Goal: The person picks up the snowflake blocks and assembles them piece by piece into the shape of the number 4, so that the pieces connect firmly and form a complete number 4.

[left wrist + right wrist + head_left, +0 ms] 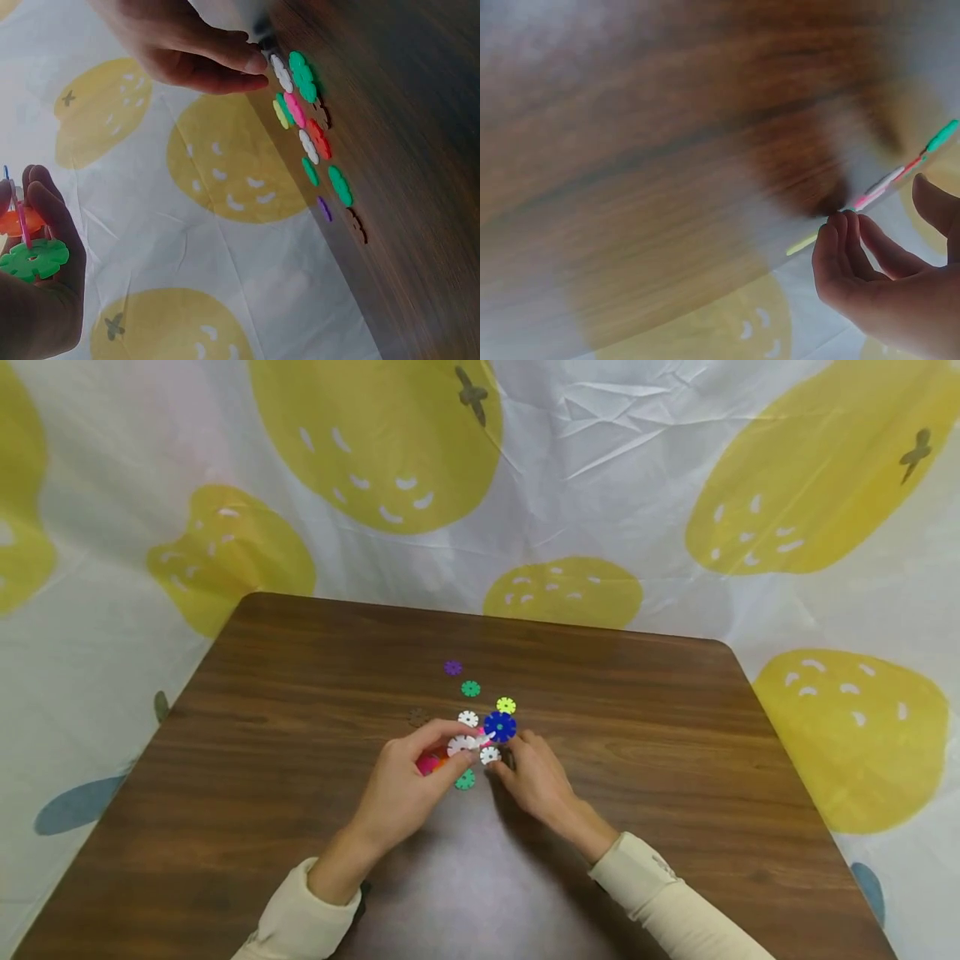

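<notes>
1. left hand (405,781), centre of the head frame: thumb and fingers pinched on a small built cluster (442,758) of white, pink and orange snowflake discs, held just above the table (675,727), apparently for joining.
2. right hand (536,777), just right of centre: fingertips curled down at a white disc (490,755) lying flat; cannot tell whether pinched or only touched.
3. loose discs lying flat just above the hands: blue disc (499,726), yellow-green disc (506,705), green disc (470,688), purple disc (452,667) farthest up.
4. right wrist view blurred; discs seen edge-on only.
</notes>
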The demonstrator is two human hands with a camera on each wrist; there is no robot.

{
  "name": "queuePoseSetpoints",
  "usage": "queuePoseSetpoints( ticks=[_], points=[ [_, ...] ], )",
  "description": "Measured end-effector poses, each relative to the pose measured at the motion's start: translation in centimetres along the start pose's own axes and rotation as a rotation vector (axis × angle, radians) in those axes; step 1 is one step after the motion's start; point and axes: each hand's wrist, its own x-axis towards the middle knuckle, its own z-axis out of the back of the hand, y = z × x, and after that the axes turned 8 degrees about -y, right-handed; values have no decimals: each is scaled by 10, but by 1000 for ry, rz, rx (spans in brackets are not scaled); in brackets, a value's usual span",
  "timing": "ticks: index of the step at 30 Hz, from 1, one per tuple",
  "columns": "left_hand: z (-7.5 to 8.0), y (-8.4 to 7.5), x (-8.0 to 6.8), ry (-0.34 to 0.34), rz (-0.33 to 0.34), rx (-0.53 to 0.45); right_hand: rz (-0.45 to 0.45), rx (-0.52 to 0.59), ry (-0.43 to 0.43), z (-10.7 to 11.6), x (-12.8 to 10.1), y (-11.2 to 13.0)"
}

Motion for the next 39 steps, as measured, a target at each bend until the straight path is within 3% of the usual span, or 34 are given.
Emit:
queuePoseSetpoints(
  ticks=[12, 17, 26, 32, 39],
  points=[
    [-3, 0, -7, 10, 1, -43, 77, -124, -55, -11, -6, 0],
    [-4, 2, -6, 2, -6, -45, 63, -129, -25, -8, -5, 1],
    [0, 2, -4, -20, -22, -23, 39, -19, 44, 2, 1, 5],
    [2, 2, -4, -27, -24, -10, -79, 80, 69, 8, 0, 7],
    [2, 3, -1, -30, -20, 2, -163, 200, 40, 21, -3, 12]
  ],
)
